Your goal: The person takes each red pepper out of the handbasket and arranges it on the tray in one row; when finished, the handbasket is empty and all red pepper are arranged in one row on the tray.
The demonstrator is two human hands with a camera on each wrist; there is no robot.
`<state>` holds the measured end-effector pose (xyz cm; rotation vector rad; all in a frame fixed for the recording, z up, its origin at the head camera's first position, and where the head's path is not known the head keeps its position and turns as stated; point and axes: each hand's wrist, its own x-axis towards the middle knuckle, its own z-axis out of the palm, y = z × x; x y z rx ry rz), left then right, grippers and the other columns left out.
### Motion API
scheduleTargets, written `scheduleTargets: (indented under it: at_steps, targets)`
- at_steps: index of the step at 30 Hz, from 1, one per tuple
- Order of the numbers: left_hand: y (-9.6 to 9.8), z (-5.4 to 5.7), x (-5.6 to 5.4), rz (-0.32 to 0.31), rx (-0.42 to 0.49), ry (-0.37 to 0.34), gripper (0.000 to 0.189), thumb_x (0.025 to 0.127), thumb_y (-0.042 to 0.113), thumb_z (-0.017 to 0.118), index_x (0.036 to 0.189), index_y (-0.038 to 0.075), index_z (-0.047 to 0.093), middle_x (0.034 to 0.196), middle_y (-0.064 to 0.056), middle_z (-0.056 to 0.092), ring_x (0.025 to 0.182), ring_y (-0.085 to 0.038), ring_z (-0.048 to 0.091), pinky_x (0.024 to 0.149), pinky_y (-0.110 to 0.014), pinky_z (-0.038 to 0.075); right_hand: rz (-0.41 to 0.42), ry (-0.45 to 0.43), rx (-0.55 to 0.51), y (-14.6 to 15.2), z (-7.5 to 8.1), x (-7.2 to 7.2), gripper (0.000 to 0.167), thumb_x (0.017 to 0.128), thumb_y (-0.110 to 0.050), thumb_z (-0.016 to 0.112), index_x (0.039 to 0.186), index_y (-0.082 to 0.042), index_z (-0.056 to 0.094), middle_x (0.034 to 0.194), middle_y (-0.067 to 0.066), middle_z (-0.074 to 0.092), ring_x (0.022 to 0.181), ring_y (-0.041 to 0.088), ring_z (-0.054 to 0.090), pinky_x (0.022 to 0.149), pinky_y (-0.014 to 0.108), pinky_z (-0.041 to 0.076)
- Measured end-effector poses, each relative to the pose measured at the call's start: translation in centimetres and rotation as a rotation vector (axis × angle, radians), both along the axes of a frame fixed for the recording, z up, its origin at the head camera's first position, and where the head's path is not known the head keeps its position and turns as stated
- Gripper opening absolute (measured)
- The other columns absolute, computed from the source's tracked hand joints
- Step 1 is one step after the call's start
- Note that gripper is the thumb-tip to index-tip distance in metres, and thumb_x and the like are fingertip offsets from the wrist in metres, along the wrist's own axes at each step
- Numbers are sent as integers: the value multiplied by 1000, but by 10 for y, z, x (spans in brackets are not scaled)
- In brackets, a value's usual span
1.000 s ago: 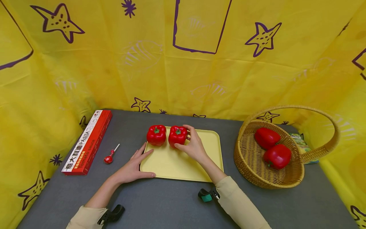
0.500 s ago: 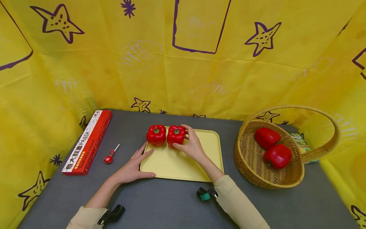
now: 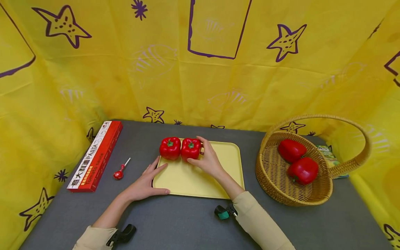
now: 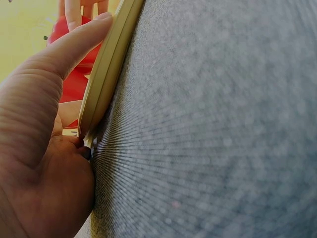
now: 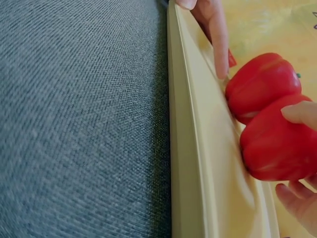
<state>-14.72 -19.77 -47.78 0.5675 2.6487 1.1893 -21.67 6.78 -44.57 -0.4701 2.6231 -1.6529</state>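
On the far left part of a yellow tray [image 3: 200, 180] two red bell peppers stand side by side, stems up. My right hand [image 3: 208, 159] holds the right bell pepper [image 3: 191, 148], thumb on its near side and fingers on its right. The left bell pepper [image 3: 170, 148] stands right against it; in the right wrist view the held bell pepper [image 5: 277, 144] overlaps its neighbour [image 5: 262, 84]. My left hand [image 3: 145, 182] rests with fingers spread at the tray's near left corner. In the left wrist view its thumb [image 4: 74, 47] lies straight along the tray's rim [image 4: 106, 74].
At the right stands a wicker basket [image 3: 265, 180] with a tall handle and two more red bell peppers [image 3: 303, 171] inside. A green packet [image 3: 328, 154] lies behind it. A red pasta box [image 3: 97, 156] and a lollipop [image 3: 118, 174] lie on the left. Yellow cloth [image 3: 187, 86] hangs behind.
My right hand has slid the right bell pepper a little to the left, closing the gap to the other one. The left hand has stayed at the tray's corner.
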Motion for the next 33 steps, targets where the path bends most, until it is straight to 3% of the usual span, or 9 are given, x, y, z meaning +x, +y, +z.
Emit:
scheduleTargets:
  at_steps: [11, 19, 27, 33]
  targets:
    - [0, 1, 1, -1, 6, 0, 94, 75, 47, 81, 151, 10, 38, 162, -17, 6, 141, -53, 7, 101, -75, 18, -18, -5, 57, -2, -2, 1, 87, 76, -18, 85, 147, -12, 35, 139, 9, 48, 127, 26, 46, 100, 46, 43]
    - [0, 0, 0, -4, 6, -3, 94, 76, 47, 81, 151, 11, 38, 162, -16, 6, 141, -51, 7, 101, -74, 19, -11, -25, 53, -2, -3, 0, 89, 77, -17, 84, 149, -12, 32, 141, 8, 46, 127, 24, 45, 95, 37, 49]
    - [0, 0, -1, -5, 8, -7, 95, 75, 48, 81, 151, 12, 37, 162, -16, 5, 142, -51, 7, 102, -74, 19, -6, -34, 30, 2, -1, 4, 94, 77, -18, 84, 151, -11, 28, 145, 7, 41, 128, 24, 45, 92, 37, 51]
    - [0, 0, -1, -2, 15, -8, 94, 75, 47, 81, 151, 11, 38, 162, -16, 5, 141, -52, 6, 102, -74, 18, -16, -10, -20, 12, 2, 9, 81, 82, -18, 80, 148, -7, 35, 146, 7, 42, 127, 27, 47, 92, 42, 51]
